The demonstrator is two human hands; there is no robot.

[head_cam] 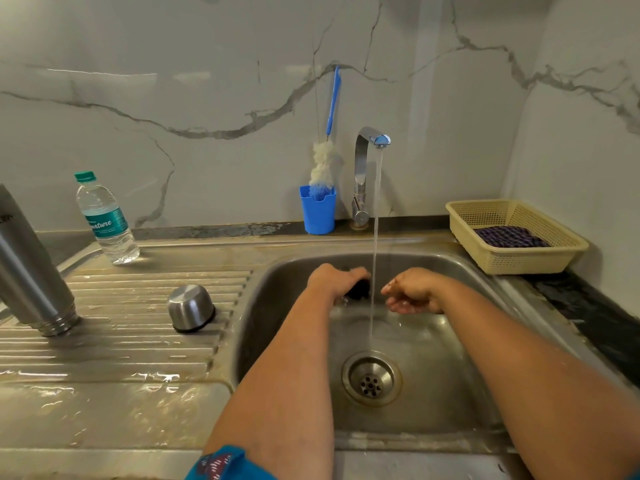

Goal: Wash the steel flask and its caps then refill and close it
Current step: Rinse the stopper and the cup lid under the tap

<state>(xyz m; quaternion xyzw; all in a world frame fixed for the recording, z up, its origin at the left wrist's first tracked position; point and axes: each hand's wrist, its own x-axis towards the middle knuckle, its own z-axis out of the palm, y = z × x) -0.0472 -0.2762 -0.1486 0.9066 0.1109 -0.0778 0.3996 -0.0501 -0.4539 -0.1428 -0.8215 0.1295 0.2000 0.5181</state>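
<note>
A clear plastic water bottle (106,220) standing on the steel draining board (121,344) carries a teal label with white script that reads partly as "nature"; the smaller print beneath is illegible. Dark lettering on the upended steel flask (33,271) is cut off and unreadable.

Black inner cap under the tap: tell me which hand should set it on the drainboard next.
Left, probably. The left hand already grips the black cap, and the drainboard with the steel cap lies on its side. The right hand holds nothing.
</note>
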